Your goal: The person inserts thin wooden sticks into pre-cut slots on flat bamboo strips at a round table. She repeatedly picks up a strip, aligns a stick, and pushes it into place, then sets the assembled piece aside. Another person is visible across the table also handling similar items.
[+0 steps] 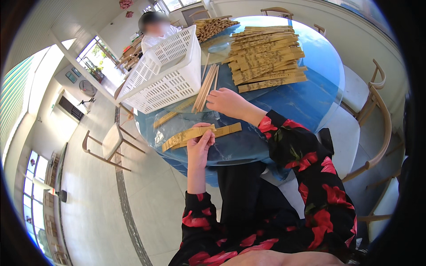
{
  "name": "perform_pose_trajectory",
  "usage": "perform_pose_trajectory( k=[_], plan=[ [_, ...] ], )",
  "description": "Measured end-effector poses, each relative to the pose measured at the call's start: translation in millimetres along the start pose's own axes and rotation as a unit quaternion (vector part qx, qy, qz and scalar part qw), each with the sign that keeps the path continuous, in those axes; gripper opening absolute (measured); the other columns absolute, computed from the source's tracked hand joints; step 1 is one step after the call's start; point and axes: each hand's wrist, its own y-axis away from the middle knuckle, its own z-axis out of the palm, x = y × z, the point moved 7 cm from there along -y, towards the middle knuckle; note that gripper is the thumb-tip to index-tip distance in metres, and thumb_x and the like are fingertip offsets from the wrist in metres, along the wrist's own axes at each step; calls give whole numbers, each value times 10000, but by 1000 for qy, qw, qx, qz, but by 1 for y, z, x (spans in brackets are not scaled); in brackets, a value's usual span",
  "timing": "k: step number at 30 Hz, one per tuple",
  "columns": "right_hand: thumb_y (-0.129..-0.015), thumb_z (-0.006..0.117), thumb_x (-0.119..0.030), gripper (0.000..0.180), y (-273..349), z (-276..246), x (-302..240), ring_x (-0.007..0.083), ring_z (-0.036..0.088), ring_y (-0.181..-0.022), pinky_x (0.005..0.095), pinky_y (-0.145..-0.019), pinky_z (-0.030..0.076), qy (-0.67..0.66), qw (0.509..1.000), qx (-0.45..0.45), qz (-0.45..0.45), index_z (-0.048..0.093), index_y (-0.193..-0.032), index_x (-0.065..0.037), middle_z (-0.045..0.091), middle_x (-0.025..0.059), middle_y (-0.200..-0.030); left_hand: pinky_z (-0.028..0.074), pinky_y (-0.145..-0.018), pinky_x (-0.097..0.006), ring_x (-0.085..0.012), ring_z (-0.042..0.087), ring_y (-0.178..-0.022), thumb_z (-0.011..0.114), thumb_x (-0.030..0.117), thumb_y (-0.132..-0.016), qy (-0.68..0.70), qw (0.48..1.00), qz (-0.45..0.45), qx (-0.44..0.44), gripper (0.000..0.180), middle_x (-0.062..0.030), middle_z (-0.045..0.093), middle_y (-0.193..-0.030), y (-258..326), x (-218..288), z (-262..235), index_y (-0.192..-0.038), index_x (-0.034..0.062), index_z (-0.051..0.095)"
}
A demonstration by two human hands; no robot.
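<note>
My left hand (pixel 199 148) is closed on several long yellow-brown paper chopstick sleeves (pixel 182 138), pinched between thumb and fingers near the table's front edge. They fan out to both sides of the hand and carry dark printed patterns. Just beyond, my right hand (pixel 228 104) has its fingers curled at a small loose group of pale wooden chopsticks (pixel 205 91). One stick runs into these fingers, while the fingertips are partly hidden. Another sleeve (pixel 166 119) lies flat to the left, beside the white basket.
A white slatted plastic basket (pixel 171 84) stands at the table's left edge. A large stack of sleeves (pixel 266 55) covers the far right of the blue round table (pixel 319 88). Behind lies a heap of brown sticks (pixel 215 29). A person (pixel 155 33) sits beyond the basket; wooden chairs (pixel 117 142) surround the table.
</note>
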Motion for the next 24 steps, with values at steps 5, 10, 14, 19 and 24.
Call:
perform_pose_trajectory(
  k=[5,10,14,19,24],
  plan=[
    [-790,625,-146,62,3,-10,7,168,567,-945,315,-741,462,-6,999,-30,23,580,-834,-151,541,-10,-888,461,-660,-219,-105,548,-737,619,65,-965,15,1000,21,-9,230,-40,593,-840,-17,8,-12,-1182,26,553],
    [-779,647,-126,106,13,-12,10,185,568,-931,339,-734,452,-58,995,-64,44,580,-860,-141,537,6,-883,446,-642,-236,-107,523,-724,589,91,-987,104,994,25,-1,251,-42,576,-837,-15,0,-32,-1221,28,526],
    [-786,642,-122,123,12,-17,5,191,567,-927,344,-746,457,-72,994,-69,46,574,-889,-123,533,13,-881,441,-621,-237,-111,518,-713,581,92,-993,124,992,36,9,260,-43,572,-849,-16,0,-36,-1236,23,521],
    [-794,636,-131,127,10,-18,-1,198,576,-904,333,-745,474,-55,998,-2,13,571,-899,-106,544,13,-874,444,-621,-230,-106,526,-693,582,78,-990,113,993,33,15,236,-48,584,-823,-16,1,-32,-1213,13,539],
    [-816,703,-136,224,5,-91,10,225,620,-761,328,-643,500,-25,967,252,18,590,-996,-65,615,38,-817,446,-620,-226,-107,534,-691,596,75,-982,103,994,41,10,237,-45,595,-817,-15,5,-32,-1207,15,551]
  ],
)
